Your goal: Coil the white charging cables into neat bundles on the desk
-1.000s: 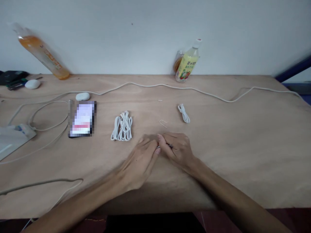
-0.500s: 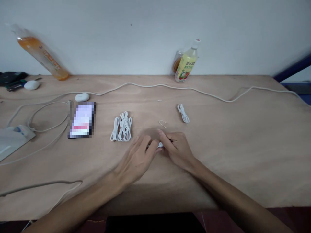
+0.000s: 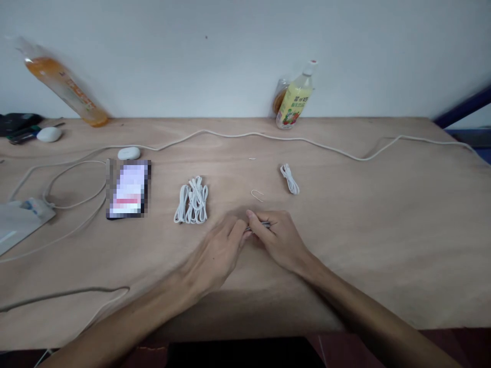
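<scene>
My left hand [image 3: 220,248] and my right hand [image 3: 280,237] meet above the table's middle, both closed on a small cable bundle [image 3: 264,224]. Fingers cover most of that bundle; a short stretch shows at my right thumb. Just beyond my hands lies a bent white wire tie [image 3: 257,195], with a tiny white piece [image 3: 252,158] farther back. Left of them sits a group of white coiled cables [image 3: 192,202]. One more coiled white cable [image 3: 289,179] rests to the right.
On the left are a phone [image 3: 129,189], a white oval case [image 3: 129,153] and loose cords. A long white cord [image 3: 253,135] crosses the table [image 3: 383,220]. Two bottles, orange [image 3: 69,89] and yellow [image 3: 296,99], lean against the wall.
My left fingers have drawn together around the bundle. The white strands that showed between my hands are now mostly covered, and a darker-looking stretch shows by my right thumb.
</scene>
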`<state>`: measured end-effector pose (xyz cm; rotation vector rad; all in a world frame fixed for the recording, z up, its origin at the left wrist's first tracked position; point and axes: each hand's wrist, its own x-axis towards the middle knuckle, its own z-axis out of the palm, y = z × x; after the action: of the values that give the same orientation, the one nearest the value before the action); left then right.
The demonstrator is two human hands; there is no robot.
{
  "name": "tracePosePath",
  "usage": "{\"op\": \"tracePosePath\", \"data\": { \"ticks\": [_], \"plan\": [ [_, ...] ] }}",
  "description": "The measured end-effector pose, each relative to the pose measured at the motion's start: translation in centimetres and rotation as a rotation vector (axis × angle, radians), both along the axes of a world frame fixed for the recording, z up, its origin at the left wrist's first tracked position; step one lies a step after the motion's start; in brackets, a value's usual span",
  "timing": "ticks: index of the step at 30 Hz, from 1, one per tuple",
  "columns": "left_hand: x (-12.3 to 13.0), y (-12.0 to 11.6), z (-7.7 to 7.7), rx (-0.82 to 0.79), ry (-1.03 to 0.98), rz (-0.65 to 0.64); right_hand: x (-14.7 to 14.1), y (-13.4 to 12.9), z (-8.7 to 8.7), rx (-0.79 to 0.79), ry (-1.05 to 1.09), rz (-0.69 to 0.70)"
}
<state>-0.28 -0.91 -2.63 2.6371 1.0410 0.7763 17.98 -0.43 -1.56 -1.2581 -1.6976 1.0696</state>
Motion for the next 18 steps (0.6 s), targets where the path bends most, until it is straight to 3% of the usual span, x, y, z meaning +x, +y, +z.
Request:
{"op": "tracePosePath", "data": {
  "ticks": [4,6,13,18],
  "plan": [
    [0.1,0.4,0.4,0.348,0.131,0.030,0.1,0.1,0.1,-0.129,0.042,0.007],
    [0.1,0.5,0.8,0.438,0.185,0.032,0.2,0.2,0.2,-0.167,0.082,0.017],
    [0.3,-0.2,1.2,0.498,0.316,0.068,0.2,0.3,-0.3,-0.249,0.171,0.052],
    [0.6,-0.4,0.9,0.503,0.390,0.095,0.3,0.3,-0.7,-0.237,0.119,0.072]
  ]
}}
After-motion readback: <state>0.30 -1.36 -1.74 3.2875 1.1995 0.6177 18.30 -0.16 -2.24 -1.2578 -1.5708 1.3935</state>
